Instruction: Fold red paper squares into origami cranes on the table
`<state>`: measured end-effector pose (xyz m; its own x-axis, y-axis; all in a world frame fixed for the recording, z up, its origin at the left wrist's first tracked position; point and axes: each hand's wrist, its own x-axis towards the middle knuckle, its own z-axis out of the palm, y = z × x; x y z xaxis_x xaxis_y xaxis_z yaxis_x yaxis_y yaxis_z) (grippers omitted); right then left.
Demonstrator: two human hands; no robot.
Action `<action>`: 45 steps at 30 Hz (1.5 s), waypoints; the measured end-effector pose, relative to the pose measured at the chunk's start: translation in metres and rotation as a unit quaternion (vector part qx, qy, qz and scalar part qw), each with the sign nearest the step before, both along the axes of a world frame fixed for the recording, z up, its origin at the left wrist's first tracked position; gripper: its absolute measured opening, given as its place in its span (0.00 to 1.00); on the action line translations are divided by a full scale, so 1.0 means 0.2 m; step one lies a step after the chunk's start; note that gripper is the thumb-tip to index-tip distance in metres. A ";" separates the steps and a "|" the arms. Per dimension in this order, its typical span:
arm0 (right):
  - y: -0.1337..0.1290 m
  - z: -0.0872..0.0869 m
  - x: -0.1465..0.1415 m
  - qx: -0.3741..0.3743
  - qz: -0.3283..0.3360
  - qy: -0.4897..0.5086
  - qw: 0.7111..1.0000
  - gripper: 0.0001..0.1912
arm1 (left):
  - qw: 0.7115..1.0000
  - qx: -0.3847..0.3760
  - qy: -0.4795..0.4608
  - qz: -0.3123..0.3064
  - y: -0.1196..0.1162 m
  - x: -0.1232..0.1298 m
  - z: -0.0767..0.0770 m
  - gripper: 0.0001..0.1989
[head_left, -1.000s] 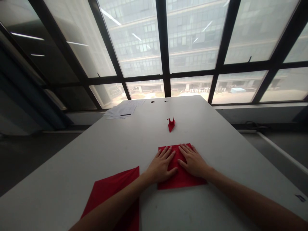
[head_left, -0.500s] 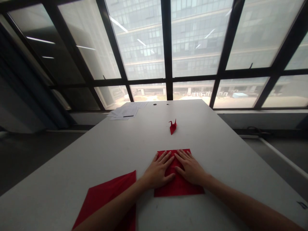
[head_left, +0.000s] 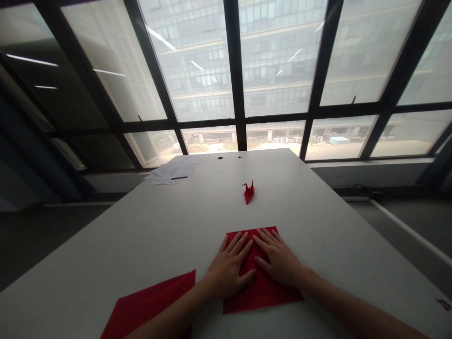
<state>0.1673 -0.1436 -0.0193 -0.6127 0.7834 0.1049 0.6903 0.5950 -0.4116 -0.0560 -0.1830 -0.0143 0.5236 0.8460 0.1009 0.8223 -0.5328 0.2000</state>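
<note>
A square sheet of red paper (head_left: 263,294) lies flat on the white table in front of me. My left hand (head_left: 231,268) rests on its left part, palm down with the fingers spread. On the right part lies my right hand (head_left: 277,256), also flat, its fingers stretched toward the far edge. The two index fingertips almost meet near the middle of the sheet. Farther off stands a small folded red paper crane (head_left: 249,193), touched by neither hand. Another red sheet (head_left: 151,301) is at the lower left, partly hidden under my left forearm.
The white table (head_left: 197,216) runs away toward tall windows. Several white papers (head_left: 176,169) with a dark pen (head_left: 179,178) on them lie at its far left. A small dark mark (head_left: 443,304) shows near the right edge.
The view has tilted and shifted slightly, so the table and the things on it appear a little lower and to the left. Both hands stay flat on the red sheet.
</note>
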 end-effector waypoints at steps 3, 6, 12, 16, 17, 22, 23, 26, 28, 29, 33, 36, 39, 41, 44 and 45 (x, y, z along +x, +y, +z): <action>0.00 0.00 0.00 0.001 0.006 0.003 1.000 0.36 | 1.000 0.000 -0.005 -0.002 0.00 0.00 0.00 0.40; 0.02 0.00 0.02 0.010 0.010 0.000 1.000 0.36 | 1.000 -0.005 -0.008 -0.007 0.03 -0.01 0.01 0.40; 0.09 -0.01 0.08 0.030 -0.045 -0.028 0.998 0.39 | 1.000 -0.013 -0.010 -0.027 0.17 -0.02 0.04 0.40; 0.12 -0.02 0.09 0.040 -0.053 -0.031 0.997 0.39 | 0.999 0.000 -0.024 -0.048 0.23 -0.01 0.03 0.41; 0.12 -0.02 0.09 0.041 -0.053 -0.032 0.997 0.40 | 0.998 0.000 -0.027 -0.053 0.23 -0.01 0.03 0.40; 0.15 -0.01 0.13 0.033 -0.038 -0.040 0.998 0.41 | 0.998 -0.016 -0.016 -0.062 0.21 -0.02 0.04 0.41; 0.15 0.00 0.14 0.029 -0.026 -0.041 0.998 0.40 | 0.998 -0.015 -0.012 -0.063 0.21 -0.02 0.04 0.41; 0.17 0.02 0.17 0.019 -0.002 -0.042 0.999 0.39 | 0.998 -0.012 -0.006 -0.062 0.21 -0.02 0.05 0.42; 0.18 0.02 0.18 0.018 -0.004 -0.043 0.999 0.39 | 0.998 -0.012 -0.005 -0.061 0.21 -0.02 0.05 0.42; 0.18 0.02 0.19 0.020 -0.006 -0.043 0.999 0.40 | 0.998 -0.014 -0.005 -0.060 0.21 -0.02 0.05 0.42; 0.18 0.01 0.18 0.022 -0.009 -0.046 0.999 0.40 | 0.998 -0.022 -0.003 -0.058 0.21 -0.02 0.05 0.42; 0.19 0.01 0.18 0.024 -0.010 -0.047 0.999 0.40 | 0.998 -0.020 -0.005 -0.061 0.21 -0.02 0.04 0.41; 0.19 0.01 0.19 0.028 -0.010 -0.048 0.998 0.39 | 0.998 -0.019 -0.007 -0.064 0.22 -0.02 0.04 0.42; 0.19 0.01 0.19 0.030 -0.010 -0.051 0.998 0.39 | 0.998 -0.022 -0.002 -0.062 0.22 -0.02 0.04 0.42; 0.19 0.01 0.18 0.030 -0.008 -0.060 0.998 0.40 | 0.998 -0.028 0.010 -0.054 0.22 -0.01 0.04 0.42; 0.19 0.01 0.18 0.031 -0.007 -0.064 0.997 0.40 | 0.998 -0.029 0.013 -0.052 0.22 -0.01 0.04 0.42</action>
<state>0.2034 -0.1053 -0.0181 -0.6139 0.7859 0.0739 0.7430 0.6069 -0.2821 -0.0584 -0.1394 -0.0054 0.6110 0.7907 0.0381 0.7684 -0.6039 0.2118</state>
